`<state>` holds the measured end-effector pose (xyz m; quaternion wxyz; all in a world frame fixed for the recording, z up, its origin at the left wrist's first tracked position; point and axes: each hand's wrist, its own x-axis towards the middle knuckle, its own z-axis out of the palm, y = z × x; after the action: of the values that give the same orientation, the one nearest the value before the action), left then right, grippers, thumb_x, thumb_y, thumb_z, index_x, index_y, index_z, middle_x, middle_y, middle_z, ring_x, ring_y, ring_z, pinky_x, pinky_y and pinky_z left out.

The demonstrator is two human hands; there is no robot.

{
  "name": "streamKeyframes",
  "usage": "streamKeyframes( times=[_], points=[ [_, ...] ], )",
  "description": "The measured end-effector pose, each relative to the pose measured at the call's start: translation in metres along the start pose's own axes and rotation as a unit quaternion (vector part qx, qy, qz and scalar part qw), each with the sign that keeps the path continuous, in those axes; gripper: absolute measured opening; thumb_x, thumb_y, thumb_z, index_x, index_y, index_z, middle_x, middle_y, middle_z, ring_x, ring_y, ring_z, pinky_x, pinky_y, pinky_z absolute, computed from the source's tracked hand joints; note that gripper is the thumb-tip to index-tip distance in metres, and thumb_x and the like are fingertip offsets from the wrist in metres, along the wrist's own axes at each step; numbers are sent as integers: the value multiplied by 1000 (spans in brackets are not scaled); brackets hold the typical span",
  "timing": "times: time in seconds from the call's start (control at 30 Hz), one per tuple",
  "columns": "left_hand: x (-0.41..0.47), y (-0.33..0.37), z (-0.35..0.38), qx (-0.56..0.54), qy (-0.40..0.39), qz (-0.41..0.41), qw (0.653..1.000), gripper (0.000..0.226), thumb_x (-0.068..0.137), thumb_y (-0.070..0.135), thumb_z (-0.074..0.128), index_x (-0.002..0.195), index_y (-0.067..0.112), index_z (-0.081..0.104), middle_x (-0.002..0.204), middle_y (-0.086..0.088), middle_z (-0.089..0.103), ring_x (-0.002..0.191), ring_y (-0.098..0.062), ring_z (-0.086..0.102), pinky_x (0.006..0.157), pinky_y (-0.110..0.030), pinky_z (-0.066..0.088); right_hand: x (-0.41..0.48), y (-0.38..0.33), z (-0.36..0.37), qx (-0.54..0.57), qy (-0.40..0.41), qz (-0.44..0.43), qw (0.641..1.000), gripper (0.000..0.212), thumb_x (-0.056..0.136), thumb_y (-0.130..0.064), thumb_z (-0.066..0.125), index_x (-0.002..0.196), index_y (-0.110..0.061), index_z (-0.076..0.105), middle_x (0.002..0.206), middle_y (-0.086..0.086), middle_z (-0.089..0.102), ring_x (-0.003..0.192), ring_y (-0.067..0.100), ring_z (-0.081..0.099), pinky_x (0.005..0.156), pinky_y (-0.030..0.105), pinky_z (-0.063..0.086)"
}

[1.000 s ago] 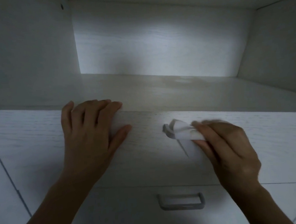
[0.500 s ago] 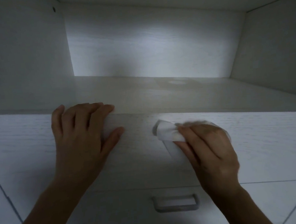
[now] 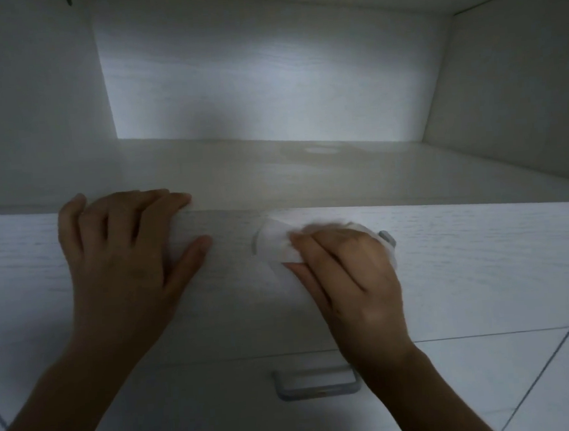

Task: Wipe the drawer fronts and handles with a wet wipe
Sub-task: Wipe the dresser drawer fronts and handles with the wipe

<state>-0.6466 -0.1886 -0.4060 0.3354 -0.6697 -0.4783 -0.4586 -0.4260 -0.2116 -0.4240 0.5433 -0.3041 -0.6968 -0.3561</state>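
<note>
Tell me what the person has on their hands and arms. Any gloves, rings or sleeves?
Nothing, as far as the dim light shows. The left hand and the right hand are bare: no gloves, no rings, no watch or bracelet at the wrists. The left forearm and the right forearm are bare too, with no sleeve in the picture.

Right hand (image 3: 348,278) with wet wipe (image 3: 275,246) slid left along upper drawer handle (image 3: 387,236), now closer to left hand (image 3: 121,260) thumb. Handle's right end newly exposed past knuckles; left end now seemingly under wipe. Wipe spread flatter, less bunched. Right wrist now overlaps right end of lower handle (image 3: 315,385).
</note>
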Motion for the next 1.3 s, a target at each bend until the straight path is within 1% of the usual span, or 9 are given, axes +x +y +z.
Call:
streamKeyframes(
  times=[0.1,0.23,0.4,0.6,0.77,0.93,1.1,1.23,1.3],
  points=[
    [0,0,-1,-6,-12,-4,1000,51,98,48,43,122,6,60,117,-22,61,109,-44,52,112,-57,19,3,-5,4,0,-16,1,1000,29,99,-19,53,108,3,69,98,15,70,98,22,56,88,33,46],
    [0,0,-2,-18,-41,-12,999,58,99,54,36,123,6,57,118,-26,59,109,-49,52,100,-72,32,9,-15,8,-41,-18,20,999,25,95,-18,56,99,2,71,92,16,68,87,24,55,77,34,44],
    [0,-2,-1,-17,-43,-9,999,58,100,54,36,124,6,56,118,-26,58,108,-49,53,98,-72,34,9,-16,9,-51,-30,22,998,21,92,-16,60,97,1,70,92,16,67,83,26,58,76,36,45],
    [0,0,-1,-7,-25,-9,1000,54,96,49,43,123,5,60,117,-24,61,107,-48,54,111,-61,21,-8,16,-18,21,-47,-35,998,30,93,-7,62,121,2,60,116,15,63,112,23,55,104,31,41],
    [0,0,1,-2,-2,-5,1000,50,98,48,45,121,6,62,115,-22,62,106,-45,53,112,-50,18,-14,41,-42,-40,-17,-1,999,25,88,-6,63,112,2,64,111,18,66,110,23,57,99,34,45],
    [-1,0,1,-12,-13,-11,1000,53,99,51,42,122,7,59,116,-23,61,107,-48,55,111,-60,21,-16,12,-12,-23,-32,-13,999,30,101,-17,53,128,-4,52,132,9,53,128,23,49,114,39,30],
    [1,0,-3,-4,-25,-6,1000,53,96,49,44,123,7,62,117,-21,61,107,-44,53,112,-54,20,-25,27,-29,-29,22,35,999,25,101,-16,53,122,-5,59,123,15,60,117,28,56,100,40,46],
    [0,0,-2,-2,-19,-5,1000,52,96,47,45,121,5,62,116,-22,61,108,-42,51,112,-54,19,-26,14,-13,-67,29,43,996,27,99,-17,57,122,-3,60,117,17,65,111,32,59,102,35,42],
    [0,0,-4,-4,-29,-6,1000,54,97,48,44,121,4,62,117,-23,61,108,-46,53,110,-61,23,-24,5,-2,-80,12,47,996,31,100,-23,57,127,-9,54,118,12,65,110,32,60,100,40,42]
  ],
)
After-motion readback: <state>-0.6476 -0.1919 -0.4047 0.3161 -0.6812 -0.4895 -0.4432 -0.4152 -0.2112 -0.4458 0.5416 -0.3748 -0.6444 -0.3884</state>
